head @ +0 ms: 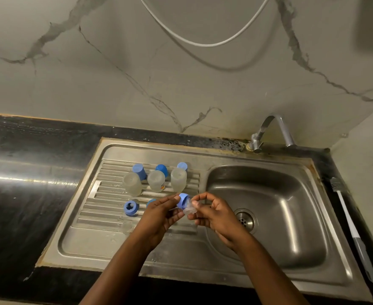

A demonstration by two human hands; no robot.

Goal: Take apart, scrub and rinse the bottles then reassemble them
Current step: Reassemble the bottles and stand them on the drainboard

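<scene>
Bottles (156, 180) inverted, row near drainboard's (93, 245) far edge. Left hand (159, 214) fingers grip blue ring (183, 200), right hand (214, 214) fingers pinch clear teat (190, 210), above drainboard's right edge. Looks like reassembly; next: pull teat squarely through ring.

Your left hand (159, 214) and right hand (216, 216) are bare, and both forearms show bare too, from the wrists to the near edge where the view cuts them off. The nails that show on your thumbs look short and plain. Whether any sleeve begins higher up your arms cannot be told from here.
</scene>
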